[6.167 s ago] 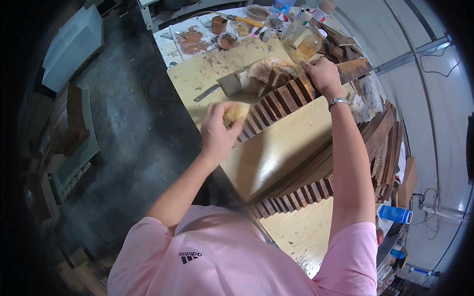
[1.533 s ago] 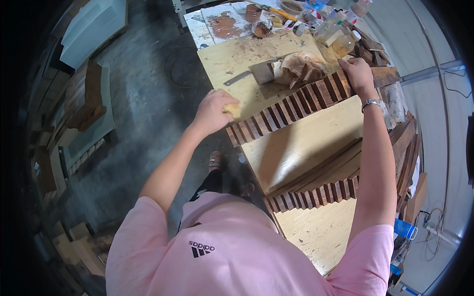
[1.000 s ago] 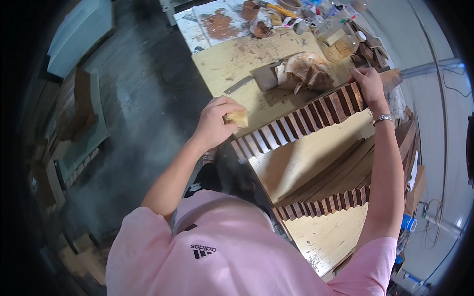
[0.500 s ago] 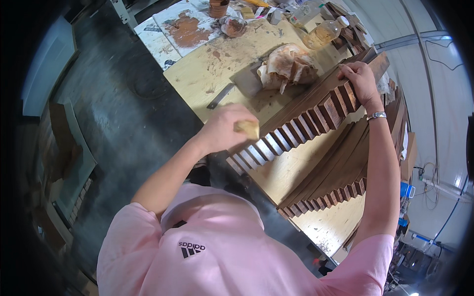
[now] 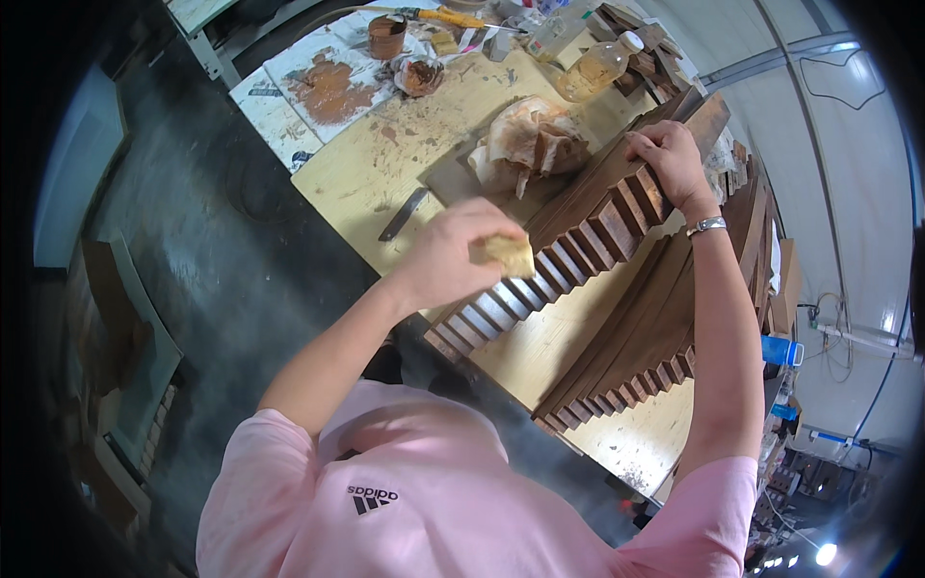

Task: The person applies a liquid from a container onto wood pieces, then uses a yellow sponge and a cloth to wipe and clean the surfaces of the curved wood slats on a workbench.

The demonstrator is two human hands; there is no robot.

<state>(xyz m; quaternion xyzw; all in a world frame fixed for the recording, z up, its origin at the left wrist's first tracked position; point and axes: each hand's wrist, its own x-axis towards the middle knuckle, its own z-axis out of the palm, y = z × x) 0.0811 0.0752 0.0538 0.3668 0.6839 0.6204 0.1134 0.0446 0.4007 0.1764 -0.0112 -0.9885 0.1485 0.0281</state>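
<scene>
My left hand (image 5: 448,252) is closed around a small pale-yellow sponge (image 5: 511,255), just above the near part of a row of dark brown wooden slats (image 5: 588,246). Their stepped ends face me, and several near ends shine as if wet. Whether the sponge touches the wood I cannot tell. Toward the far end of that row, my right hand (image 5: 672,169) grips the slats with its fingers curled over the top. A second stack of brown slats (image 5: 626,385) lies on the table nearer to me, its ends likewise stepped.
On the pale wooden table (image 5: 376,183) lie a crumpled stained cloth (image 5: 530,144) and a dark flat blade (image 5: 403,214). Farther back are a brown-stained cup (image 5: 386,37), a smeared brown patch (image 5: 332,89) and a plastic bottle (image 5: 599,67) with yellowish liquid. A white wall (image 5: 819,144) stands at the right.
My left hand and the sponge have moved right and slightly up along the slat ends. My right hand keeps its hold; the whole view has shifted a little.
</scene>
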